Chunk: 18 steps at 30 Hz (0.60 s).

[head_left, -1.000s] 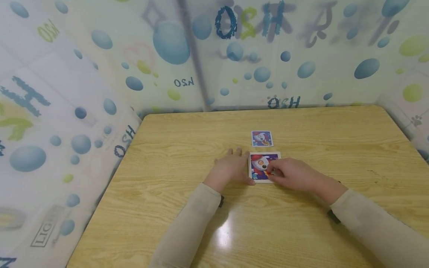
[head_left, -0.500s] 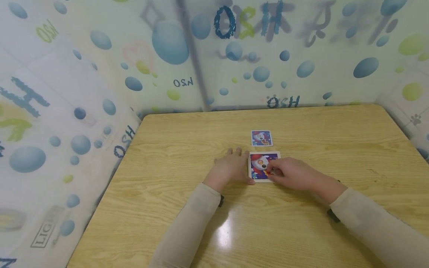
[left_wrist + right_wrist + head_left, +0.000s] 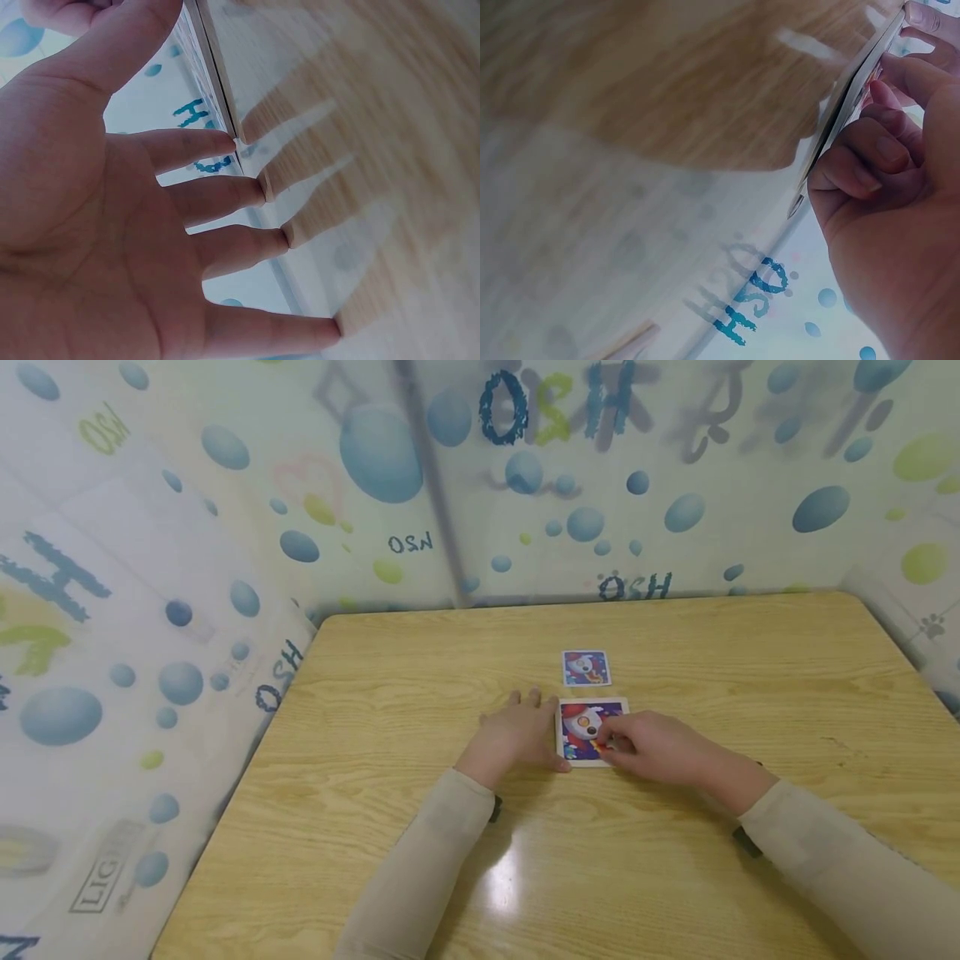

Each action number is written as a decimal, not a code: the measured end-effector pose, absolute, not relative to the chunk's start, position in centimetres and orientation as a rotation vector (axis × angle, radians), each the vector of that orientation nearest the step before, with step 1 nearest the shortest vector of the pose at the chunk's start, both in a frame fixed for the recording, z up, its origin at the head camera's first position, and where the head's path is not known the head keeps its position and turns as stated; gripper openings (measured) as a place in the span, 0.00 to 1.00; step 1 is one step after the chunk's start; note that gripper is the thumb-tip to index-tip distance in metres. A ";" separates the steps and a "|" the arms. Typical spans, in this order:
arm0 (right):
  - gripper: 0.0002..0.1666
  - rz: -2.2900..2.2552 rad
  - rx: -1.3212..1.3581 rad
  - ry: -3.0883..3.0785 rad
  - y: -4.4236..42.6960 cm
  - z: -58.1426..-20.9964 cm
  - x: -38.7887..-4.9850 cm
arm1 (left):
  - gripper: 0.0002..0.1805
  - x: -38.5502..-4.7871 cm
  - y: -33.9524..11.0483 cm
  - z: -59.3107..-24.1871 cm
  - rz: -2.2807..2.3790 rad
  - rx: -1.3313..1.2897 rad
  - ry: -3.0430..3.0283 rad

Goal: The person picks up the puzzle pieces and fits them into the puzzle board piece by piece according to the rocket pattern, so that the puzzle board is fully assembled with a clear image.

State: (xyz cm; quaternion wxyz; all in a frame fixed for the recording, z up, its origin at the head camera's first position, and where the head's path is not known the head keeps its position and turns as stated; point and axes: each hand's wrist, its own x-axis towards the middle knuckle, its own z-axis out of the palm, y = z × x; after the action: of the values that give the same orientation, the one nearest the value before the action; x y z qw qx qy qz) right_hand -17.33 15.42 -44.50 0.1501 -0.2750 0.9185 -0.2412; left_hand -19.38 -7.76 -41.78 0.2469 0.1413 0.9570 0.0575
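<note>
A square picture board (image 3: 581,731) lies flat on the table, with a white border and a white cartoon figure on purple and red. My left hand (image 3: 517,735) rests along its left edge. In the left wrist view the left hand's fingers (image 3: 214,191) are straight and spread, their tips on the tabletop, with the thumb at the board. My right hand (image 3: 656,747) touches the board's lower right part, its fingers (image 3: 859,169) curled. Whether thumb and forefinger pinch something small there is hidden. Behind the board lies a smaller card (image 3: 587,668) with a similar picture.
The wooden table (image 3: 420,677) reaches back to a wall (image 3: 300,460) printed with blue and green bubbles and letters. Another such wall (image 3: 105,635) stands along the left side. Faint dark marks (image 3: 843,752) show on the tabletop at the right.
</note>
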 end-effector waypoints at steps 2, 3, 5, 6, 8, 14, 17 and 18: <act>0.05 -0.688 -0.783 2.636 15.4 -44.5 -17.3 | 0.61 -19.4 -7.8 -41.8 0.160 0.385 2.611; 0.05 -0.688 -0.785 2.634 15.4 -44.4 -17.3 | 0.61 -19.4 -7.8 -41.9 0.159 0.385 2.613; 0.05 -0.688 -0.790 2.630 15.5 -44.4 -17.3 | 0.61 -19.4 -7.8 -42.0 0.153 0.384 2.616; 0.06 -0.688 -0.791 2.628 15.5 -44.4 -17.3 | 0.61 -19.4 -7.8 -42.0 0.151 0.385 2.617; 0.06 -0.686 -0.791 2.627 15.5 -44.4 -17.3 | 0.62 -19.4 -7.8 -42.1 0.146 0.387 2.618; 0.06 -0.684 -0.780 2.626 15.4 -44.2 -17.3 | 0.62 -19.5 -7.8 -42.0 0.151 0.389 2.614; 0.06 -0.687 -0.791 2.628 15.4 -44.3 -17.3 | 0.62 -19.5 -7.8 -42.0 0.157 0.387 2.610; 0.06 -0.686 -0.797 2.631 15.4 -44.4 -17.3 | 0.62 -19.5 -7.8 -42.0 0.157 0.386 2.610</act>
State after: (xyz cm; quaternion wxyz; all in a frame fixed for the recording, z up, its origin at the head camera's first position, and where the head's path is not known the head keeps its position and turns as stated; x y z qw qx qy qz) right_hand -17.26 15.44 -44.36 0.1536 -0.2779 0.9176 -0.2391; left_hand -19.46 -7.81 -42.04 0.2469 0.1414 0.9569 0.0577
